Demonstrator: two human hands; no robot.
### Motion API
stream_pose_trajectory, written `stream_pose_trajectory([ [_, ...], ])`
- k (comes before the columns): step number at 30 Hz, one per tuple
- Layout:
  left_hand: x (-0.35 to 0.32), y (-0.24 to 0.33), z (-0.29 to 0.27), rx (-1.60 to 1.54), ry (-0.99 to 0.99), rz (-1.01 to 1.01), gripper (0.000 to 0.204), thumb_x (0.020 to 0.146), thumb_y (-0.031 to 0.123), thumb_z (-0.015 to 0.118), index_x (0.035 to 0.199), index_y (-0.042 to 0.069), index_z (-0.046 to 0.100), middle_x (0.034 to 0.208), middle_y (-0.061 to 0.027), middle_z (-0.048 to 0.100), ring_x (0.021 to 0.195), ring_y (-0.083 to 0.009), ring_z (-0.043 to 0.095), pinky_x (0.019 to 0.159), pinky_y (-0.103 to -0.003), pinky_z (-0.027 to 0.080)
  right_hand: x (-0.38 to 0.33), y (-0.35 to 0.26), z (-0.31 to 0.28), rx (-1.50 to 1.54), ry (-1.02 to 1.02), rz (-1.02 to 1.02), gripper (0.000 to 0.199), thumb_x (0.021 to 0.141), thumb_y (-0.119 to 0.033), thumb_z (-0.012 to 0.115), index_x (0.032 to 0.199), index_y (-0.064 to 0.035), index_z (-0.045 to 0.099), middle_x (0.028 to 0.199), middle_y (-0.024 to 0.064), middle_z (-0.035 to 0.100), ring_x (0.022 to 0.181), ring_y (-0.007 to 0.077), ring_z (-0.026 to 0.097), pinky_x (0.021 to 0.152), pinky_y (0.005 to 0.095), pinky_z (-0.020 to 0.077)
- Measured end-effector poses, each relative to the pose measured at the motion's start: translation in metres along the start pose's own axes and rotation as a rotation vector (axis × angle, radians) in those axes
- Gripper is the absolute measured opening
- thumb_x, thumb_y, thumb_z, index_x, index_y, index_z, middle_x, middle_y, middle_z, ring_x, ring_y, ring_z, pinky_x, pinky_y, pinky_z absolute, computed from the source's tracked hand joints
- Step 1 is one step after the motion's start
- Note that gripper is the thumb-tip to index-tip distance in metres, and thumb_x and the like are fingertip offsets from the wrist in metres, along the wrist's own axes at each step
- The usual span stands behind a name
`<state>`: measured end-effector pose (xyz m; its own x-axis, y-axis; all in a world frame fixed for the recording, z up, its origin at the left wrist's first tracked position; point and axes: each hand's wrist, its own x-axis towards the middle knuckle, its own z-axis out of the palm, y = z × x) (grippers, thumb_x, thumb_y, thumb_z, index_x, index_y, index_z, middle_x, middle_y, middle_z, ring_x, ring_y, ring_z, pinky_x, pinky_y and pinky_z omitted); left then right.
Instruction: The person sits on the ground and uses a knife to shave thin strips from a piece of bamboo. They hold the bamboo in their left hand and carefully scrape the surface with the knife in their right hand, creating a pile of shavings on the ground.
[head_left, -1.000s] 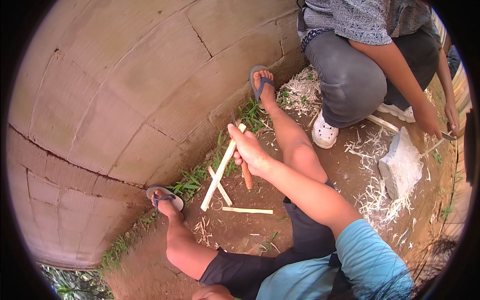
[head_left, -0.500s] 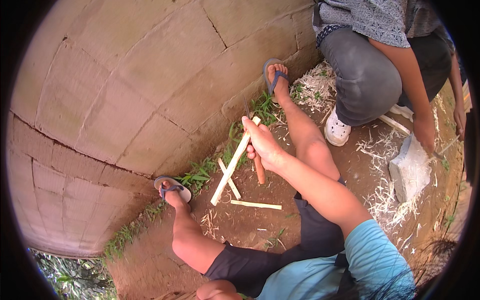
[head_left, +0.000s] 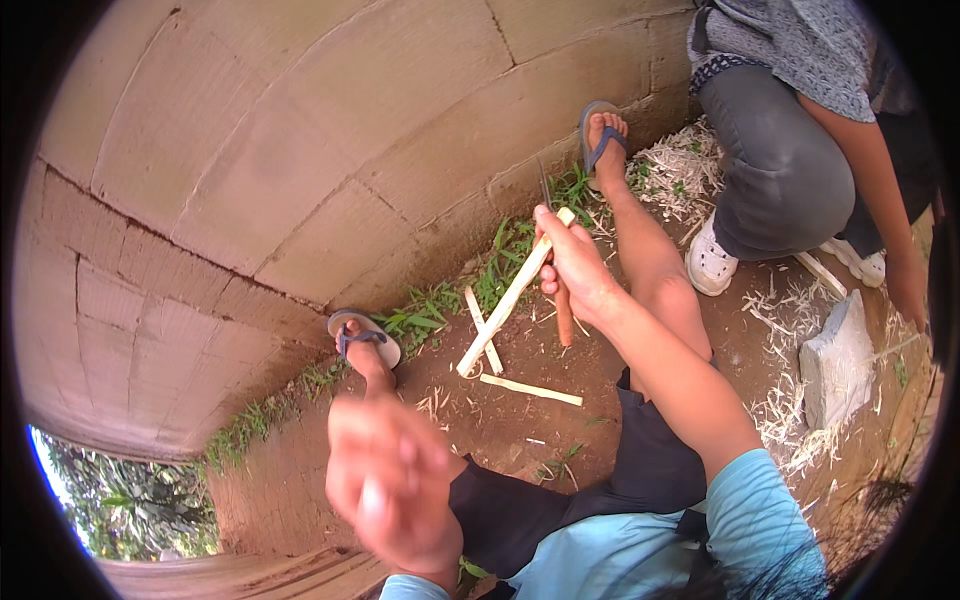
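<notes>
My right hand (head_left: 585,275) is closed around a pale wooden stick (head_left: 505,315), which slants down to the left. The same hand also grips a knife; its brown handle (head_left: 564,318) sticks out below the fingers and its thin blade (head_left: 544,185) points up past them. On the left, close to the camera, my left hand (head_left: 385,470) is raised above my left leg. Motion smears its fingers, so I cannot tell whether they hold anything. Beneath the held stick, a second pale strip (head_left: 487,335) lies on the soil, and a third strip (head_left: 531,390) lies nearer my lap.
A block wall (head_left: 330,150) rises ahead, with grass (head_left: 425,310) along its foot. At the right a person in grey trousers (head_left: 785,160) squats, one arm reaching down behind a grey stone block (head_left: 838,365). Wood shavings (head_left: 780,415) are scattered around the block.
My left hand has come into view at the lower left. The view has shifted, so the scene sits further right. My right hand keeps its hold on the stick and knife.
</notes>
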<state>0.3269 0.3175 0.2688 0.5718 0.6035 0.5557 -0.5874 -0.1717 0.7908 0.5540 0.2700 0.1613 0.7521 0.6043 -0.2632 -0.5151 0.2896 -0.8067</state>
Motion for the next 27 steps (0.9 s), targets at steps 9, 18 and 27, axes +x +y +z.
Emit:
stream_pose_trajectory([
  [9,0.025,-0.085,-0.03,0.304,-0.404,-0.925,0.04,0.1,0.029,0.038,0.126,-0.001,0.043,0.09,-0.0086,0.061,0.081,-0.0171,0.062,0.073,-0.03,0.051,-0.017,0.0,0.033,-0.05,-0.177,0.026,0.029,0.096,-0.038,0.05,0.087,-0.0115,0.044,0.062,-0.0042,0.042,0.044,0.0027,0.037,0.037,0.018,0.0313],
  [18,0.025,-0.009,-0.023,0.454,-0.015,0.087,0.021,0.092,0.013,0.051,0.107,0.0,0.057,0.108,-0.0157,0.053,0.099,-0.0207,0.056,0.083,-0.029,0.047,0.003,0.007,0.06,0.012,-0.019,-0.069,0.028,0.095,-0.037,0.053,0.082,-0.0139,0.044,0.06,-0.0053,0.039,0.045,0.0047,0.036,0.039,0.0203,0.0301],
  [27,0.005,0.022,0.001,-0.745,-0.356,0.247,0.028,0.094,0.024,0.043,0.095,0.001,0.059,0.097,-0.0139,0.055,0.091,-0.0215,0.055,0.079,-0.032,0.045,0.015,0.031,0.08,0.004,-0.04,0.027,0.027,0.095,-0.038,0.053,0.086,-0.014,0.044,0.062,-0.0045,0.041,0.044,0.0036,0.037,0.038,0.0193,0.0318],
])
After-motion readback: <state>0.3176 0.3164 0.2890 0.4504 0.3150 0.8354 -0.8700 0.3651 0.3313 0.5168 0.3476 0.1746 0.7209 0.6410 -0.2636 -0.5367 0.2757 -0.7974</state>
